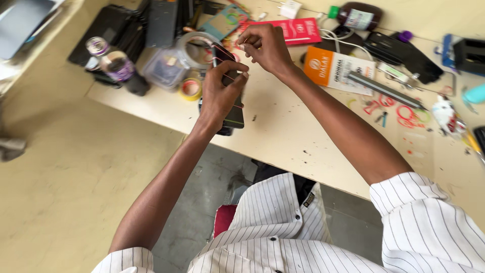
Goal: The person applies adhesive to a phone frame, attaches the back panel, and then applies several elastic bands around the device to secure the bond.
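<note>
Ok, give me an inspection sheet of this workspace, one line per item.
Surface: cream table, specks and marks.
Job's things: dark phone with rubber bands around it.
Clutter: tape rolls, bottle, orange packet, red box, loose bands.
Hands: left hand grips the phone; right hand pinches a band above it.
Cables: white cable by the packet.
Surroundings: grey floor below.

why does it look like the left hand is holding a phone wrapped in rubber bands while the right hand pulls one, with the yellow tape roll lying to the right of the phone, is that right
Not quite. In the head view the yellow tape roll lies to the left of the phone, not the right. The rest holds: the left hand grips the phone wrapped in rubber bands, and the right hand pulls one.
</note>
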